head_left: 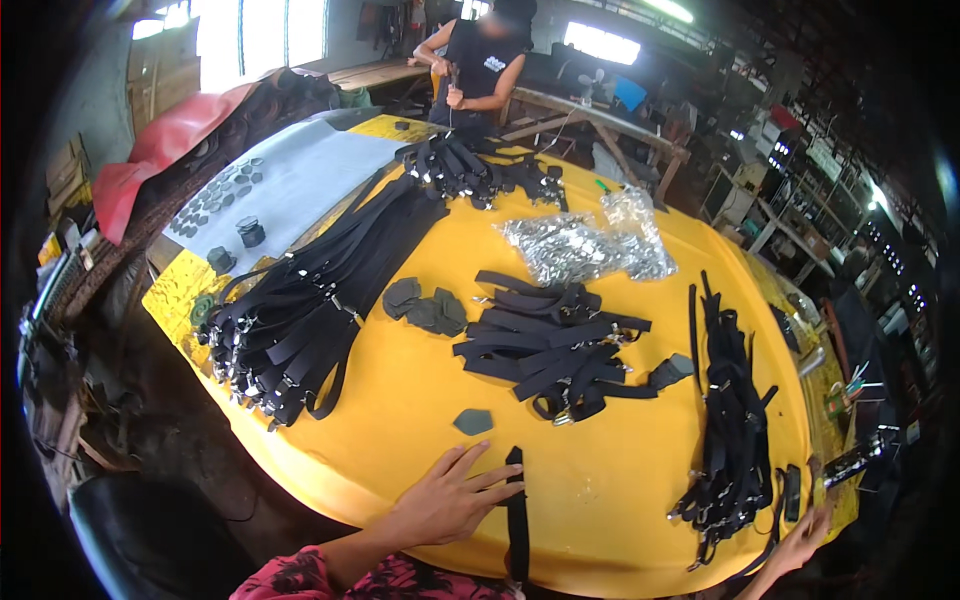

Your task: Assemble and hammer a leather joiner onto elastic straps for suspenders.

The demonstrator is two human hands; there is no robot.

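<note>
At the far left, a red sheet (165,155) lay draped beside the table. Next to it, a pale sheet (330,160) covered part of the yellow tabletop (620,500) and bore scattered small dark pieces (243,191) and a short dark stack (250,232). A bundle of long black straps (310,310) with metal fittings stretched diagonally toward the far side, and dark grey-green patches (425,305) lay in a cluster to its right.

Near the front edge, the left hand (455,498) was spread palm down, its fingers parted and the tips touching a single black strap (517,540), which ran toward the wearer. One loose patch (473,421) lay just beyond the fingertips. Behind the table stood a co-worker (480,75), both hands raised in front of the body.

Right of the single strap, a pile of shorter straps (545,340) occupied the middle, with clear bags of metal hardware (590,245) beyond it. Farther right lay another strap bundle (735,430). The right hand (800,542), well apart from the left, was at the table's right edge; whether it gripped anything could not be told.
</note>
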